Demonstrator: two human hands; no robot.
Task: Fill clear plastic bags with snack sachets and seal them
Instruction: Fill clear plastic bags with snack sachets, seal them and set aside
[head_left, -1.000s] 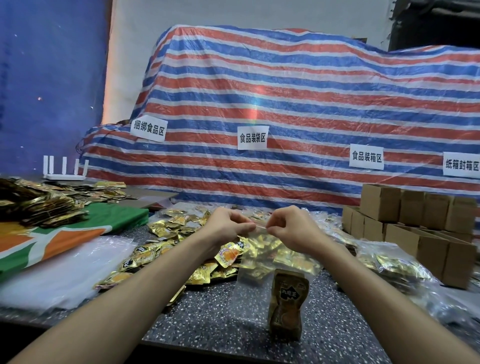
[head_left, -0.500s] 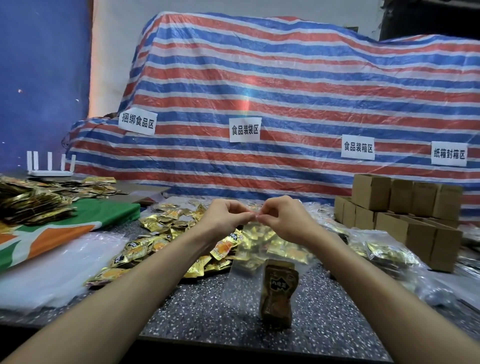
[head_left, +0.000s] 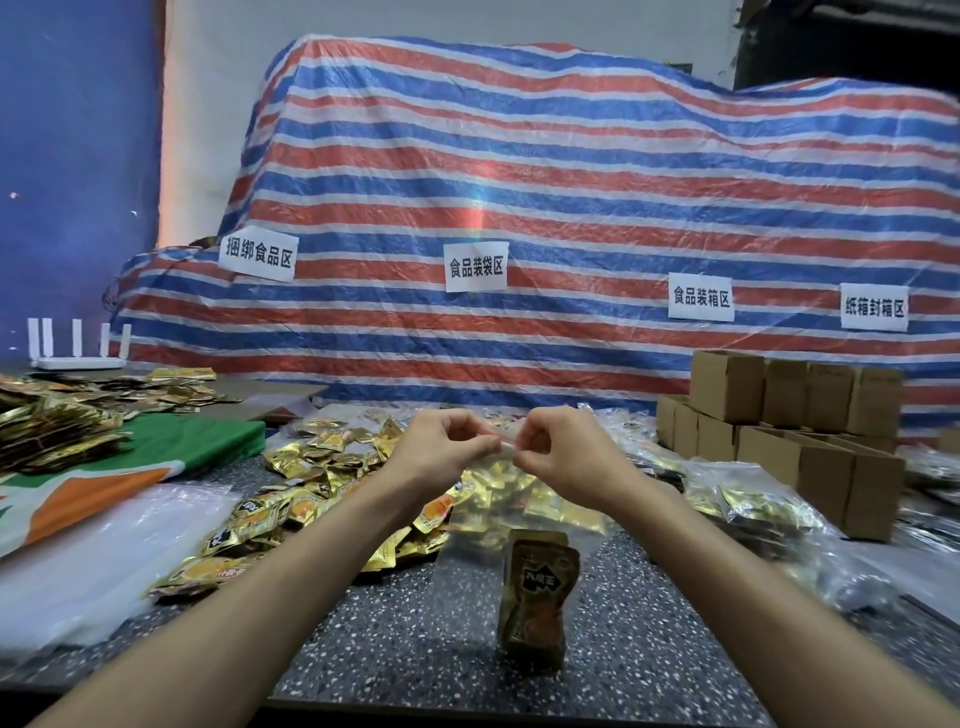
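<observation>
I see both hands raised in the middle of the scene, above the speckled table (head_left: 395, 644). The left hand (head_left: 441, 457) and the right hand (head_left: 566, 460) sit close together, each with fingers curled and thumb and fingertips pinching the top edge of the clear bag (head_left: 467, 556). The bag hangs down from that pinched strip towards me. One gold sachet (head_left: 537, 592) stands upright in its lower part. I cannot tell whether the bag's bottom touches the table.

Just left of the bag and behind it lies a loose pile of gold sachets (head_left: 317, 483). Near left is a stack of empty plastic bags (head_left: 98, 566), with a green and orange cloth (head_left: 171, 452) beyond it. On the right I see filled bags (head_left: 753, 509), and behind them brown cardboard boxes (head_left: 789, 415). A striped tarp (head_left: 545, 197) with white paper signs covers the far side.
</observation>
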